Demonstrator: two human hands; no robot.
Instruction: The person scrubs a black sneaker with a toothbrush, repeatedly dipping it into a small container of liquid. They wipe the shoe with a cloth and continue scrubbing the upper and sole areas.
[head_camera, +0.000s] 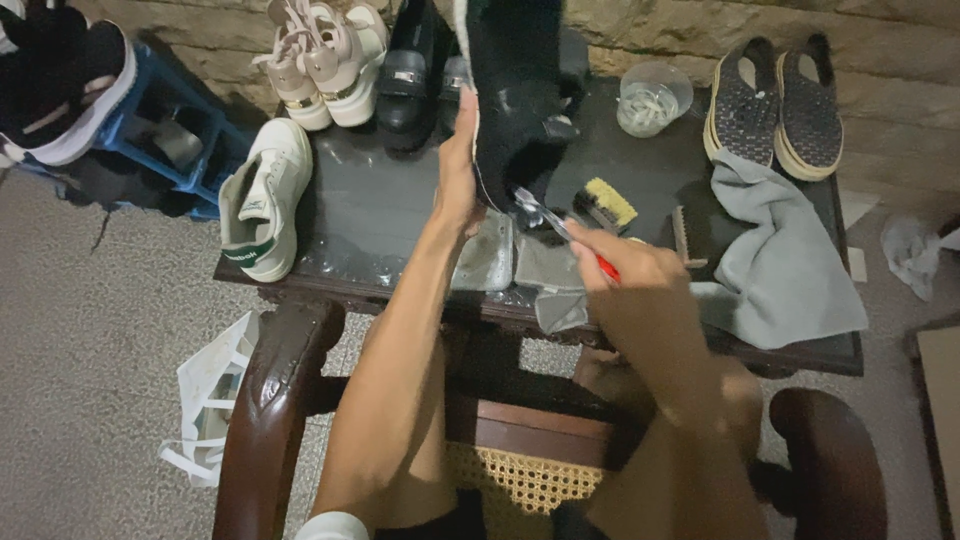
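Dark table (340, 215) carried everything. Grey cloth (775, 265) hung over its right front edge, white sneaker (262, 200) lay at the left edge. Left hand (458, 175) closed round a black shoe (520, 95), raised above the table's middle. Right hand (625, 265) gripped a red-handled brush (560, 228), its head touching the shoe's lower edge. Yellow-bristled brush (605, 203) lay just beside.

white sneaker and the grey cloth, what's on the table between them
In the head view, the left hand holding a black shoe, the right hand with a brush, and small grey rags.
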